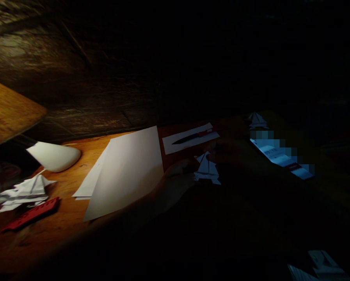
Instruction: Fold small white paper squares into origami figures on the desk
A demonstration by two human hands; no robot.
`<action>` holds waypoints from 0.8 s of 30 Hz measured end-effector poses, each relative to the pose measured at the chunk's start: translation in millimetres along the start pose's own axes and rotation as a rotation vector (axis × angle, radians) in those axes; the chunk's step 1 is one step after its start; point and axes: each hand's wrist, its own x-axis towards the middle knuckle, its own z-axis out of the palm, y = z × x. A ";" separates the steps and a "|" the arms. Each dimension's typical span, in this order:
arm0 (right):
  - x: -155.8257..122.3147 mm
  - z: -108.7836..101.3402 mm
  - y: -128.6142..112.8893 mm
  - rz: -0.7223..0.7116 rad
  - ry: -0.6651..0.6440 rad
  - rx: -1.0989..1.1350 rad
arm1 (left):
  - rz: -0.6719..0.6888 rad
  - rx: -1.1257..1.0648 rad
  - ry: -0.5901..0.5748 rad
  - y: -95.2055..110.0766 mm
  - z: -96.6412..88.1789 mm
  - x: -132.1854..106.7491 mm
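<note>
Between my two hands is a small folded paper figure [207,169], shaped like a sailboat with a pointed top. My left hand [176,181] reaches in from the lower left and grips the figure's left side. Dim light covers my right hand [226,151], whose fingers close on the figure near its top right. Just behind it, a knife [188,138] with a dark blade and red handle lies on a strip of white paper [169,149]. White paper sheets [130,171] rest to the left of my hands, partly overlapping.
At left are a smooth white rounded object [56,157], a folded paper piece [27,193] and a red bar-like object [32,214]. Another folded figure [257,120] stands at the back right, near a lit screen [280,157]. Folded paper [327,263] shows at lower right. Much of the right is dark.
</note>
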 end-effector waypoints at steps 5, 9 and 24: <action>-3.3 0.2 -3.0 0.003 -0.043 -0.077 | 0.027 0.010 0.059 3.0 2.4 2.1; -2.7 1.3 -1.7 -0.039 -0.042 -0.168 | 0.062 0.213 0.130 -1.9 2.6 1.1; 6.1 -7.8 -0.4 -0.030 -0.089 -0.147 | 0.062 0.057 0.109 2.5 -4.1 4.9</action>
